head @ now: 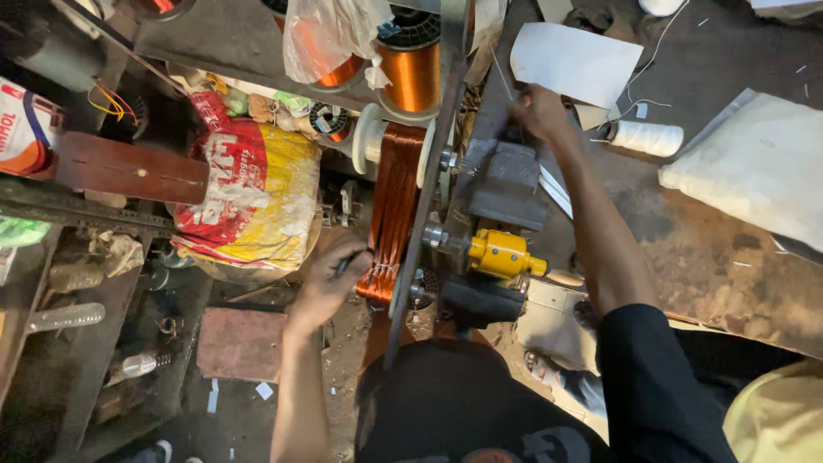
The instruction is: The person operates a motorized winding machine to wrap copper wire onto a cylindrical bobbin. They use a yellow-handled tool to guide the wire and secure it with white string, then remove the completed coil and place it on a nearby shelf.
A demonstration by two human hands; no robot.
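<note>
A band of copper wire [393, 201] is wound on a winding machine with a metal frame [429, 184] and a yellow part [499, 254]. My left hand [330, 281] pinches the lower end of the copper coil, where thin white ties cross it. My right hand [538, 111] reaches to the far side of the machine and grips a dark handle above a grey block [507, 182]. Both forearms are bare; black clothing shows at the bottom.
Spools of copper wire [411, 69] stand on a shelf above. A red and yellow sack [257, 193] lies left of the coil. A white thread spool [645, 137], white paper [573, 62] and a white bag [754, 167] lie right. A brick [240, 343] lies below.
</note>
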